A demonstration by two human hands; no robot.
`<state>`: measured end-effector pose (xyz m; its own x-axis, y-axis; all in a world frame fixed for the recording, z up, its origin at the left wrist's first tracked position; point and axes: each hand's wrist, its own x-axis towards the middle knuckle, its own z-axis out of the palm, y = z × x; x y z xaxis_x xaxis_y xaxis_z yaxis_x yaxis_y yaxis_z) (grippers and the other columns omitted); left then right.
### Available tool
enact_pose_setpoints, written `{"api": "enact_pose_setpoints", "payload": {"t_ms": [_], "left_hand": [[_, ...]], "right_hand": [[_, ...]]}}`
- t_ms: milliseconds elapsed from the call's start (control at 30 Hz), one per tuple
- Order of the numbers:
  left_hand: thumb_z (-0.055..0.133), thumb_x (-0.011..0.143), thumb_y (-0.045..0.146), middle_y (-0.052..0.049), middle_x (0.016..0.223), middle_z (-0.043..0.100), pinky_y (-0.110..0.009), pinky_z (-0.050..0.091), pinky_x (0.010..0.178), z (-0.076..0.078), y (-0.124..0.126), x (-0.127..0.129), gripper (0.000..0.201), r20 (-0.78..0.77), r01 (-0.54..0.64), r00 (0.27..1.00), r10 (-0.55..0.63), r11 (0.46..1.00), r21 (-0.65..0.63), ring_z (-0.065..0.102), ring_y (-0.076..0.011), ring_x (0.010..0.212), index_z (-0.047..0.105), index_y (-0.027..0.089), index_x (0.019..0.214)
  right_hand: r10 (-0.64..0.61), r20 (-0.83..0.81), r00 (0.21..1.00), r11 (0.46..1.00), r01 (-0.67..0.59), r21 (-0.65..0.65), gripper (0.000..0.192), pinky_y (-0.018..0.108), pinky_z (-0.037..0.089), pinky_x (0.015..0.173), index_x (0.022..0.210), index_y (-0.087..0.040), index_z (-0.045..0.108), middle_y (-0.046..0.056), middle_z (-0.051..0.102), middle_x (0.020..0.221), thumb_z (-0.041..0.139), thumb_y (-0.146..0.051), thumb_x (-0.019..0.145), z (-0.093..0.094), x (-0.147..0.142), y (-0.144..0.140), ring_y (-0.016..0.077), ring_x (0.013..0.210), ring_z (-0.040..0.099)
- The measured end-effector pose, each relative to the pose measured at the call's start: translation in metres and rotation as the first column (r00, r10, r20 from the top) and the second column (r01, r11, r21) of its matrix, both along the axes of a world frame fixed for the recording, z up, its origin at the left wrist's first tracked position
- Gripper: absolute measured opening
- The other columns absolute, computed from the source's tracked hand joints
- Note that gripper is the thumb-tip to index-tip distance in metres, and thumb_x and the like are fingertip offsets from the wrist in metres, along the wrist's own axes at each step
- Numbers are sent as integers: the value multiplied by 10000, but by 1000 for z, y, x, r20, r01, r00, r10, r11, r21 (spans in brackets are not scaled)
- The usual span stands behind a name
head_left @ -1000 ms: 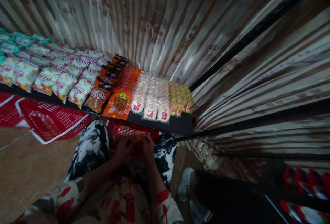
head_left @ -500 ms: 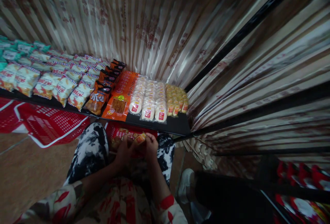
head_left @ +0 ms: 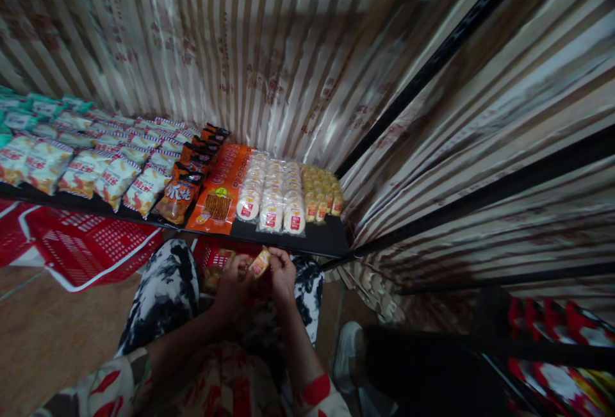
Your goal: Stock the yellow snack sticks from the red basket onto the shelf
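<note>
A person crouches by a low black shelf [head_left: 331, 243] full of snacks. Both hands are close together, just below the front edge of the shelf.

The right hand [head_left: 283, 273] and the left hand [head_left: 234, 279] hold one small snack packet [head_left: 260, 262] between them. The packet is yellow and orange with a bit of red on it. It is tilted, and it sits in the air above a red basket [head_left: 214, 254]. The fingers of the right hand pinch the right end of the packet. The fingers of the left hand are curled on its left side and touch it. The light down there is dim, so the fingertips are hard to see clearly.

The red basket lies on the floor between the person's knees, partly under the shelf. A few more small things lie in it, but they are too dark to name.

On the shelf, the snacks lie in neat rows. At the right end are small yellow packets [head_left: 323, 193]. Next to them are round white cakes [head_left: 271, 193] in clear wrap. Then come flat orange packs [head_left: 220, 186], dark brown bags [head_left: 185, 177], and white chip bags [head_left: 110, 170] further left.

Another red basket [head_left: 91, 249] lies on the floor at the left. Striped shiny curtains [head_left: 269, 52] hang behind the shelf.
</note>
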<state>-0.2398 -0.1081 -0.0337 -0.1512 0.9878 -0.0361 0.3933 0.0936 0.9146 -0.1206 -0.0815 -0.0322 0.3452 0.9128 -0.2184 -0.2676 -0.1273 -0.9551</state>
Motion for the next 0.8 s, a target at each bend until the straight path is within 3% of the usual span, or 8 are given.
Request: {"api": "enact_pose_setpoints", "payload": {"t_ms": [133,367,467,600,800], "left_hand": [[513,741,331,-98,1045,627,-395,436,926,-1,2,2,350,72,71,995,-67,996,-57,577,-236,1009,555,164,1046],[529,748,402,-73,947,691,-337,508,770,8,5,11,331,314,275,920,-235,957,-91,655,-219,841,574,174,985],[527,747,374,-80,901,689,-332,505,740,11,9,17,301,350,265,911,-220,960,-85,656,-214,800,563,160,955],[498,736,306,-95,902,669,-342,503,728,10,15,28,278,370,238,906,-204,970,-47,645,-205,780,538,147,961],[471,756,314,-94,930,636,-337,519,688,18,26,46,287,364,207,915,-174,977,-54,628,-183,753,512,149,987]], "right_hand": [[49,-5,999,999,-49,12,215,279,495,660,764,-180,633,3,677,729,645,-309,592,5,1,0,152,666,610],[63,4,998,998,-63,27,292,302,509,738,873,-178,611,38,679,851,652,-337,633,-4,11,4,176,785,638],[-9,1,1000,999,9,40,418,320,497,819,992,-178,562,76,661,978,673,-362,633,-6,15,7,191,917,627],[-93,73,993,995,91,34,450,328,492,846,1000,-167,539,102,629,1038,682,-393,637,-2,20,9,184,918,621],[-116,186,976,992,103,78,359,300,522,718,920,-174,538,50,640,849,647,-416,678,8,25,7,163,762,629]]}}
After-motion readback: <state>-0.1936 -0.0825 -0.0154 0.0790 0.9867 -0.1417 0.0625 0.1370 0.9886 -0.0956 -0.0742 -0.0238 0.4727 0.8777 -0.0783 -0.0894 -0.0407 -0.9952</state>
